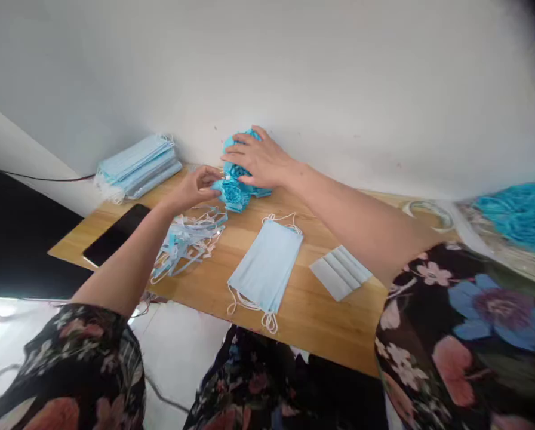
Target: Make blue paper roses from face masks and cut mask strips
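Against the wall at the back of the table stands a cluster of bright blue ruffled flowers (234, 196). My right hand (263, 160) lies over its upper part, fingers spread across the petals and thumb lower down. From the left, my left hand (193, 190) has curled fingers and thumb at the edge of the lower flower. Part of the cluster is hidden under my right hand. Nearer me is a small stack of light blue face masks (267, 263) with white ear loops. A pleated grey-white piece (340, 272) lies to its right. Below my left hand is a pile of cut strips (189, 239).
A thick stack of face masks (137, 164) stands at the back left. In front of it lies a black phone (115, 235), partly behind my left forearm. At the right are a white tape roll (429, 215) and another blue ruffled piece (520, 215). The wall (294, 71) borders the wooden table.
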`<state>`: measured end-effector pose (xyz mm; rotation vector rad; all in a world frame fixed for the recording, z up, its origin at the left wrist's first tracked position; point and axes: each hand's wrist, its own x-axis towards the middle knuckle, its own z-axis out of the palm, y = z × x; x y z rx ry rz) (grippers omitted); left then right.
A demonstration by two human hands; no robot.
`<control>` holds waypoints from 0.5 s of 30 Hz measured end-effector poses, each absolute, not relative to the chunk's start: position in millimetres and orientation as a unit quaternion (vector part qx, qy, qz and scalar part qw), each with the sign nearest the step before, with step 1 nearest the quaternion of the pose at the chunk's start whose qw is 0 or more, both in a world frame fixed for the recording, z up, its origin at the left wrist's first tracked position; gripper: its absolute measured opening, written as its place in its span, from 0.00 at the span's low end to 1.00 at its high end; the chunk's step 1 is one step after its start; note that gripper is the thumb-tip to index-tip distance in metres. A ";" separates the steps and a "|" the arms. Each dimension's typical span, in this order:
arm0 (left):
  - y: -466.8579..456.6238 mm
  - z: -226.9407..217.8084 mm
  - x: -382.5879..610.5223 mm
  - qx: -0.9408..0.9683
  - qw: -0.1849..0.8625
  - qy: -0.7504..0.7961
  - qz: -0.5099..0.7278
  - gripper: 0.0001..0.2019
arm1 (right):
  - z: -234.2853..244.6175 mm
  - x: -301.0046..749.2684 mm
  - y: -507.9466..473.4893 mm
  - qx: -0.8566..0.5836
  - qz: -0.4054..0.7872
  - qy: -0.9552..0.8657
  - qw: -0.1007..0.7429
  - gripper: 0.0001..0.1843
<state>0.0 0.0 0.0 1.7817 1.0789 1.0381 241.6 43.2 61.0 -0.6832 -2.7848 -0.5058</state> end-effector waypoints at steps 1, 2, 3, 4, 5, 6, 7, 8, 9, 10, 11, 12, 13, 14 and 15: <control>0.0 -0.2 -0.2 0.707 0.389 0.432 0.402 0.25 | 62.1 242.8 41.8 -0.233 -0.171 -0.949 0.125 0.26; -0.1 -0.3 -0.5 0.711 0.382 0.438 0.394 0.24 | 63.1 243.8 40.2 -0.234 -0.167 -0.948 0.135 0.25; -0.2 -0.3 -0.7 0.715 0.376 0.443 0.388 0.24 | 64.1 244.7 38.3 -0.236 -0.160 -0.947 0.145 0.23; -0.5 -0.1 -0.8 0.719 0.370 0.447 0.383 0.24 | 64.9 245.2 35.9 -0.240 -0.151 -0.946 0.155 0.21; -0.9 0.3 -1.0 0.722 0.363 0.452 0.377 0.24 | 65.5 245.4 33.1 -0.247 -0.140 -0.945 0.166 0.18; -1.4 0.9 -1.0 0.725 0.358 0.454 0.374 0.24 | 65.7 244.9 29.8 -0.254 -0.125 -0.943 0.176 0.16; -2.0 1.6 -1.1 0.728 0.353 0.455 0.371 0.25 | 65.5 243.9 26.4 -0.262 -0.109 -0.942 0.182 0.14; -2.7 2.4 -1.1 0.731 0.349 0.455 0.370 0.25 | 64.7 242.3 23.1 -0.270 -0.090 -0.941 0.185 0.14; -3.4 3.0 -1.0 0.735 0.345 0.454 0.368 0.24 | 63.2 240.2 20.0 -0.280 -0.069 -0.939 0.187 0.13; -4.1 3.6 -1.0 0.738 0.342 0.453 0.366 0.24 | 61.2 237.8 17.4 -0.292 -0.048 -0.937 0.187 0.13; -4.6 3.8 -1.0 0.741 0.339 0.452 0.364 0.24 | 58.7 235.3 15.4 -0.306 -0.026 -0.933 0.187 0.12; -5.1 3.8 -1.0 0.743 0.336 0.451 0.363 0.24 | 55.8 232.9 14.0 -0.321 -0.004 -0.928 0.189 0.12; -5.3 3.5 -1.1 0.745 0.334 0.451 0.362 0.24 | 52.9 230.9 13.3 -0.335 0.015 -0.922 0.194 0.11; -5.4 2.9 -1.2 0.746 0.331 0.450 0.362 0.24 | 50.0 229.4 13.1 -0.348 0.034 -0.915 0.199 0.11; -5.4 2.2 -1.3 0.748 0.327 0.449 0.364 0.25 | 47.5 228.5 13.3 -0.358 0.051 -0.909 0.206 0.11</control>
